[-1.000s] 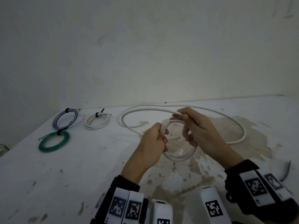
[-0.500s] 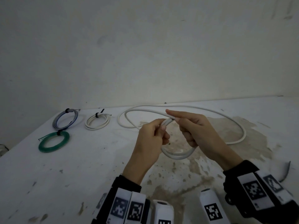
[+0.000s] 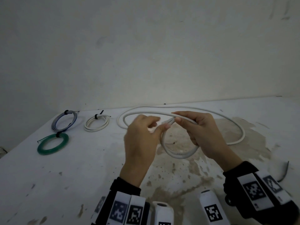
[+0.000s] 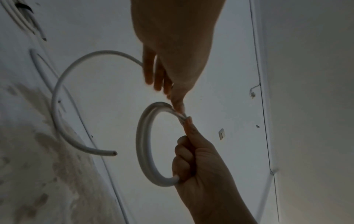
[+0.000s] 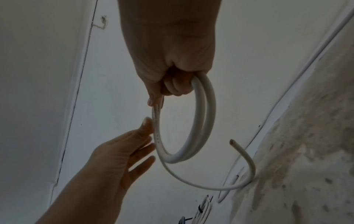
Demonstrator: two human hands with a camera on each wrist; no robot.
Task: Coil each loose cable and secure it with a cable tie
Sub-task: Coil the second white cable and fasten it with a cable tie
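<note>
A thick white cable (image 3: 178,155) hangs above the stained table as a small two-turn coil (image 4: 143,144) (image 5: 203,121). My right hand (image 3: 178,116) (image 4: 184,159) (image 5: 176,86) grips the coil's turns with curled fingers. My left hand (image 3: 160,123) (image 4: 168,94) (image 5: 147,136) is beside it, fingers straight, with the tips touching the coil's near strand. The uncoiled part of the cable (image 3: 241,132) runs in a wide loop on the table behind my hands. Its cut end (image 4: 114,153) (image 5: 231,141) sticks up free.
Three tied coils lie at the back left: a blue-grey one (image 3: 64,120), a small white one (image 3: 97,123) and a green one (image 3: 52,144). A dark thin strip (image 3: 284,174) lies at the right. The wall stands close behind the table (image 3: 65,176).
My left hand has loosened its grip on the coil and straightened its fingers. My right hand has taken over holding the turns, and the coil hangs a little lower and to the right.
</note>
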